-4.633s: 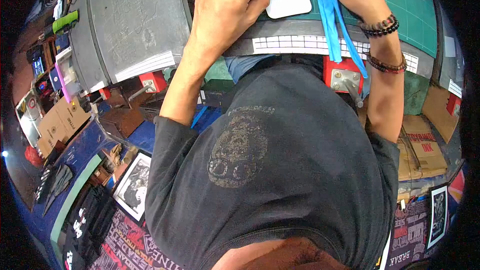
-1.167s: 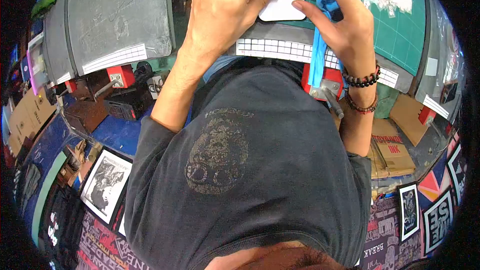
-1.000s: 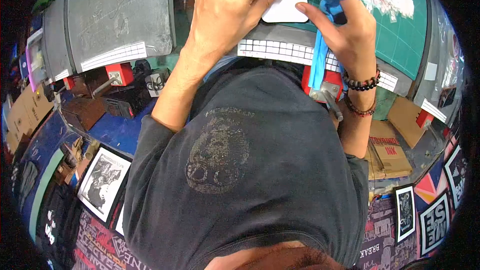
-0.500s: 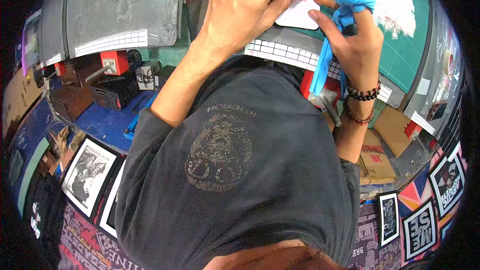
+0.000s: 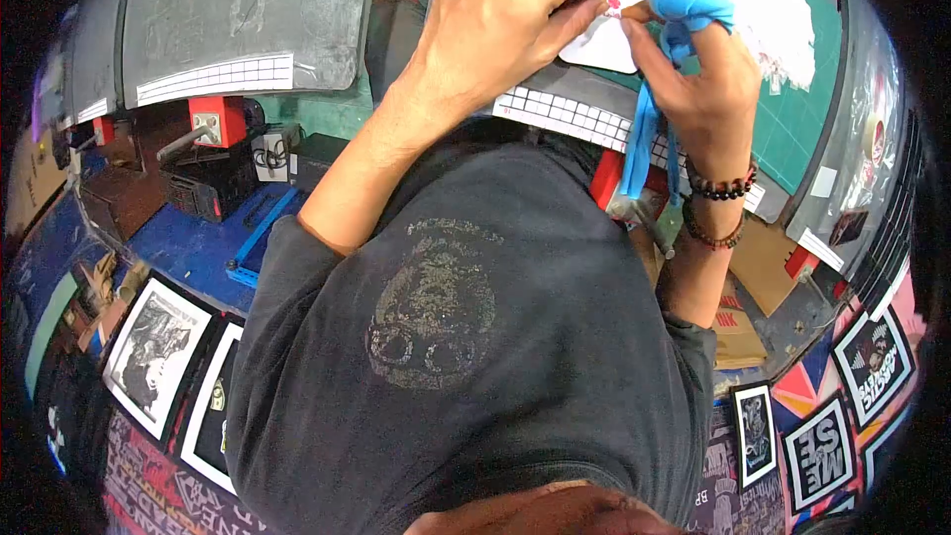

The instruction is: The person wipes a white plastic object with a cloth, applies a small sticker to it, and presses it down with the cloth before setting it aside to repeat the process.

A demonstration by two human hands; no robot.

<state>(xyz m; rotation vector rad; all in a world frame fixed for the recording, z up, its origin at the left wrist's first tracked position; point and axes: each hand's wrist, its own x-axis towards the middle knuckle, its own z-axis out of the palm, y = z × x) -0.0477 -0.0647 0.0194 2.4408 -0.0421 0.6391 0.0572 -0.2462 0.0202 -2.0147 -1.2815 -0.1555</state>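
Observation:
A white rounded-corner sheet (image 5: 597, 48) with a small red mark lies on the dark board at the top. My left hand (image 5: 510, 5) is over it, thumb and fingertips pinched together beside the red mark; what is between them is too small to make out. Close by, my right hand (image 5: 708, 79) has its thumb and a fingertip at the same mark, almost touching the left fingertips. A twisted blue cloth strip (image 5: 684, 0) is wound about its fingers, its ends hanging past the board's edge. Some of the right fingers are hidden by the cloth. Beaded bracelets circle that wrist.
A green cutting mat (image 5: 807, 129) with white crumpled material (image 5: 783, 30) lies at right. Another dark board (image 5: 243, 15) stands at left, with a red clamp block (image 5: 216, 122) below it. Framed prints (image 5: 158, 357) and a cardboard box (image 5: 738, 332) are lower down.
My right thumb and fingertip have moved left to the red mark, closing the gap to my left fingertips. The left hand keeps its pinch. The whole view has shifted slightly.

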